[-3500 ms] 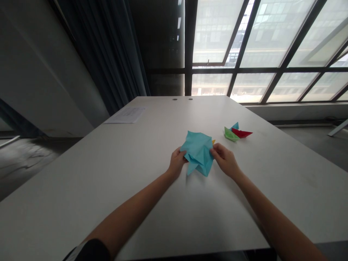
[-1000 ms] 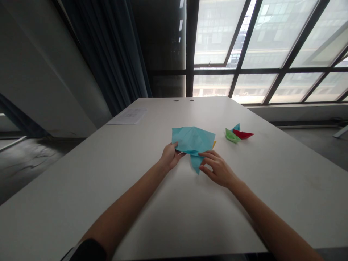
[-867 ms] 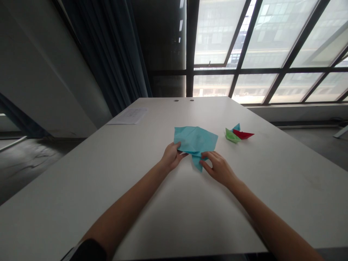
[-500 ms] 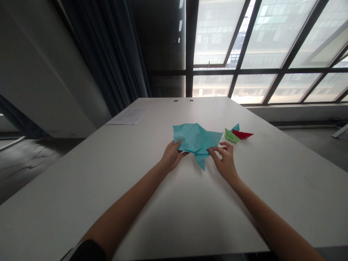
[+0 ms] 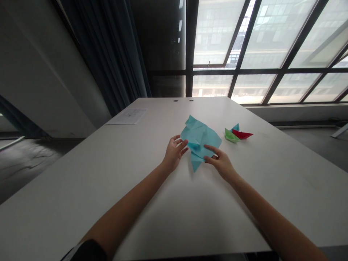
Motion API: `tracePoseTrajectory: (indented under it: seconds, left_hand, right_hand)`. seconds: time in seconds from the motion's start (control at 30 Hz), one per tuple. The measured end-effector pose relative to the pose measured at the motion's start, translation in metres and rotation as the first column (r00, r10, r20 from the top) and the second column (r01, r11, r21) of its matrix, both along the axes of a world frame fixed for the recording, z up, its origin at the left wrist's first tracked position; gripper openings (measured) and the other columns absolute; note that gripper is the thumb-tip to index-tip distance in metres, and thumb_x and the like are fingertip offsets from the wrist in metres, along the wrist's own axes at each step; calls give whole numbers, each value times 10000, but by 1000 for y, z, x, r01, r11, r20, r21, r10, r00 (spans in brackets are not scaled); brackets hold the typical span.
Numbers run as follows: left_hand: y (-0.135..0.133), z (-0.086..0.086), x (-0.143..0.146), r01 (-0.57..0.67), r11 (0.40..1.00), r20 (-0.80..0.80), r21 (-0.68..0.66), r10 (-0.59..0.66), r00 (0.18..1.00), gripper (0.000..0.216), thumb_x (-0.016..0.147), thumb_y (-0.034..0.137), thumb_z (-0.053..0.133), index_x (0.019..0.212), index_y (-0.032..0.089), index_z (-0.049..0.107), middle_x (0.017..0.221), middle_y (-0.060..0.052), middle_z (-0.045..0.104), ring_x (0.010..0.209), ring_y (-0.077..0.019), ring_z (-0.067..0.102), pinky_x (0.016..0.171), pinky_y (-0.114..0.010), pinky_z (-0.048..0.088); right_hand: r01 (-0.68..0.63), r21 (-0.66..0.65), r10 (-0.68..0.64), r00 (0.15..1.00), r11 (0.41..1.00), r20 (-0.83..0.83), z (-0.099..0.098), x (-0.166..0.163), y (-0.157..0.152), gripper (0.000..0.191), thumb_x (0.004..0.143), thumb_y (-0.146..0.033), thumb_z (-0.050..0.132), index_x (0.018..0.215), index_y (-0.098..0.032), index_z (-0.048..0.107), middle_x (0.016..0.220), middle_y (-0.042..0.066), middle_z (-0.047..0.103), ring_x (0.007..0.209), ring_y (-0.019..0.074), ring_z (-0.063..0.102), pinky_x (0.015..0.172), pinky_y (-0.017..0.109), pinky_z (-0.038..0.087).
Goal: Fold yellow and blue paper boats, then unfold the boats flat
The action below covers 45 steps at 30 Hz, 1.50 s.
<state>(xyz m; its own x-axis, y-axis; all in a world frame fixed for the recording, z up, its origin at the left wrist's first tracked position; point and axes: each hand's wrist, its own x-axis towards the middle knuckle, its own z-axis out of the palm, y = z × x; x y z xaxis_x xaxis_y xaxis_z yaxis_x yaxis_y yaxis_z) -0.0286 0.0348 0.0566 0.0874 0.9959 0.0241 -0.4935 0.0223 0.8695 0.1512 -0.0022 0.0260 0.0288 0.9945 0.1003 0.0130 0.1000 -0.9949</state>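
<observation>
A light-blue sheet of origami paper (image 5: 199,134), partly folded and creased, is held up over the white table. One pointed flap hangs from its lower side toward me. My right hand (image 5: 221,165) grips the paper at the lower right, with fingers on its face and the thumb near the lower edge. At the left edge, my left hand (image 5: 174,154) has its fingers spread apart, the thumb tip at or just touching the paper. Part of that contact is hard to make out.
To the right lie small folded paper boats: a green one (image 5: 231,135), a red one (image 5: 242,134) and a blue one (image 5: 236,127) behind them. A printed sheet (image 5: 127,116) lies at the table's far left. Windows and a dark curtain (image 5: 108,54) stand beyond the white table (image 5: 81,192).
The blue paper has turned, with one corner now pointing up and away. My left hand has loosened its hold and spread its fingers; my right hand has moved further onto the paper.
</observation>
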Motion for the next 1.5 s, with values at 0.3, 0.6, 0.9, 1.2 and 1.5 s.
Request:
tracePoseTrajectory:
  seconds: [0.3, 0.6, 0.9, 1.2, 1.5]
  left_hand:
    - [-6, -15, 2, 32, 990, -611, 137, 59, 790, 260, 625, 397, 678, 627, 140, 639, 644, -43, 605, 627, -150, 519, 570, -231, 388]
    - [-5, -9, 3, 9, 999, -374, -44, -25, 927, 170, 621, 288, 658, 564, 136, 604, 548, 6, 513, 520, -82, 414, 446, -183, 272]
    - [11, -8, -12, 24, 953, -267, -303, -109, 957, 95, 660, 236, 573, 676, 149, 539, 620, -9, 546, 486, -89, 493, 455, -198, 359]
    - [12, -16, -14, -10, 990, -659, -139, -85, 747, 385, 604, 521, 656, 622, 150, 553, 627, -21, 554, 475, -91, 456, 393, -187, 259]
    - [2, -10, -16, 186, 927, -406, -325, -314, 858, 300, 563, 213, 722, 810, 173, 556, 685, -2, 586, 551, -83, 533, 497, -185, 398]
  right_hand:
    - [54, 12, -56, 983, 998, 173, 5, -4, -3, 508, 629, -348, 687, 1097, -181, 581, 428, -109, 287, 405, 80, 336, 468, 272, 461]
    - [81, -38, -83, 995, 996, -59, 4, -8, -4, 520, 636, -321, 675, 1117, -174, 543, 441, -113, 336, 449, 88, 425, 699, 394, 556]
    - [154, 139, -175, 973, 978, 154, -2, 2, 3, 472, 640, -196, 566, 1112, -192, 542, 776, -3, 509, 527, 92, 480, 552, 324, 551]
    - [94, 358, -252, 870, 929, 423, -13, 4, 3, 493, 673, -134, 488, 1152, -248, 519, 1000, 60, 486, 664, 134, 532, 517, 263, 500]
    - [90, 292, -195, 915, 952, 353, -7, 1, 1, 515, 661, -118, 471, 1156, -257, 514, 1070, 65, 487, 727, 153, 545, 506, 255, 489]
